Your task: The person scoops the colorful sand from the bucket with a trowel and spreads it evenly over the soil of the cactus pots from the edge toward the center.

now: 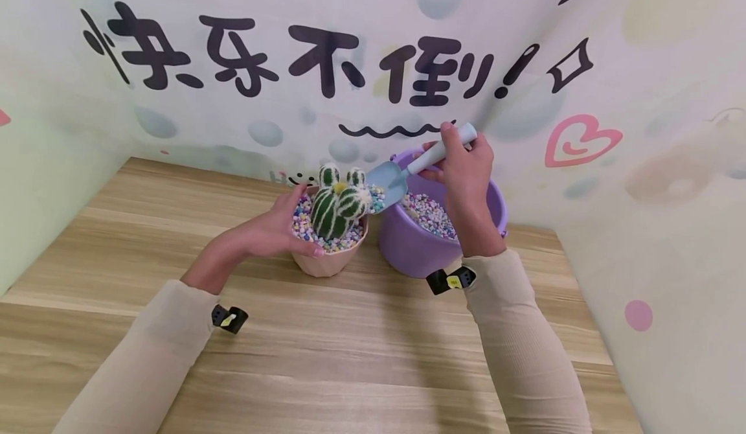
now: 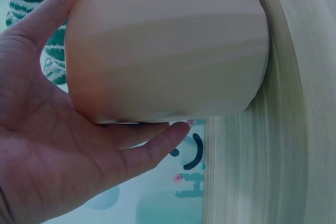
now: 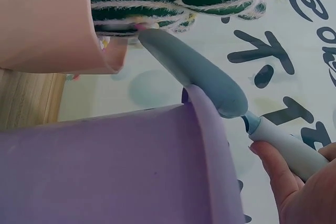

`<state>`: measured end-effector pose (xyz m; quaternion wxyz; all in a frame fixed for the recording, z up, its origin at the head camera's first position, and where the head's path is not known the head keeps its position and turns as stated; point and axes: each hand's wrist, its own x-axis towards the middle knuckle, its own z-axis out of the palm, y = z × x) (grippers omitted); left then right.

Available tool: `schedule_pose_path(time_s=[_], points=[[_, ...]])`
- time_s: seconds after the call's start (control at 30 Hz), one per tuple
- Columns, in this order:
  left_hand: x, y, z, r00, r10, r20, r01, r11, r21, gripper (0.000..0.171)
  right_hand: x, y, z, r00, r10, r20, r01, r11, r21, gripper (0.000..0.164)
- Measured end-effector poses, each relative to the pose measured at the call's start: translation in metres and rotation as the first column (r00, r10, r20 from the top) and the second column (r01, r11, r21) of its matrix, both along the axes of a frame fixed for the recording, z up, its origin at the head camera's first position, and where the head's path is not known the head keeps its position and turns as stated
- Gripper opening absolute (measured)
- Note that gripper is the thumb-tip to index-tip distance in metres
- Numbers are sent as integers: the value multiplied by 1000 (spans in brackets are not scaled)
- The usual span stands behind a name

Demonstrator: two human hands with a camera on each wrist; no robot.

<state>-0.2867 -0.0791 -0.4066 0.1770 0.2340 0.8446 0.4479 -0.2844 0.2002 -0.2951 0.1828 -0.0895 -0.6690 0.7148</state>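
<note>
My left hand [image 1: 271,230] holds a pale pink flowerpot [image 1: 325,263], thumb at the near rim and fingers round the far side. In the pot stands a green cactus [image 1: 331,215] with white fuzzy stripes, amid multicoloured pebbles. My right hand [image 1: 471,171] grips the pale handle of a small blue trowel [image 1: 386,176]. Its blade carries pebbles and tilts down toward the pot, the tip beside the cactus. In the right wrist view the blade [image 3: 197,72] passes over the rim of a purple bucket [image 3: 105,166]; whether they touch I cannot tell.
Right of the pot, the bucket holds more coloured pebbles [image 1: 430,215]. Both vessels stand on a wood-grain table [image 1: 315,356] near its back edge. Behind rises a wall covering [image 1: 233,120] with large dark characters, and side walls flank the table.
</note>
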Motion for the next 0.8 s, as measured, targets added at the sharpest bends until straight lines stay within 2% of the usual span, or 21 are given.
schedule_pose_path(time_s=[0.57, 0.8], points=[[-2, -1, 0, 1000, -15, -4, 15, 1000, -11, 121, 2, 0, 1, 1000, 1, -12, 0, 999, 39, 30], [-2, -2, 2, 1000, -22, 9, 23, 1000, -10, 122, 1, -2, 2, 998, 30, -54, -28, 999, 42, 29]])
